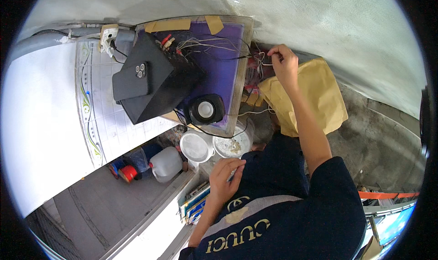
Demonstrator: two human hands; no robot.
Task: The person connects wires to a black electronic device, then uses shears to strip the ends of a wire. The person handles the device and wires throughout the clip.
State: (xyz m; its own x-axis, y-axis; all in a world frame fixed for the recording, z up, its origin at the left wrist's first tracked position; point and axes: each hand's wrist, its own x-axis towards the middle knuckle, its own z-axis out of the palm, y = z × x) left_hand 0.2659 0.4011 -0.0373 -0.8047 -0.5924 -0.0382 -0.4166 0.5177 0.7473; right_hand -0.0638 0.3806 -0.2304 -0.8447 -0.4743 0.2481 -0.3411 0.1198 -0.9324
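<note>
My right hand (286, 68) reaches to the wall side, beyond the edge of a purple-topped board (219, 73). Its fingers pinch a thin white cable (265, 64) beside a tangle of wires. Under my right forearm lies a large brown paper sheet or bag (315, 100). Close to my dark shirt, my left hand (224, 180) is held with fingers curled together. A small pale bit shows between thumb and fingers, too little to name. On the board stand a large black speaker box (157, 84) with a phone (131, 81) lying on top, and a small black speaker (205, 109).
Below the board are a white-lidded bucket (196, 146) and a second bucket (232, 143). A white plastic jug (166, 164) stands on the floor near a red-capped container (128, 173). Thin books (196, 205) fill a rack by my left forearm. A power socket (108, 35) hangs at upper left.
</note>
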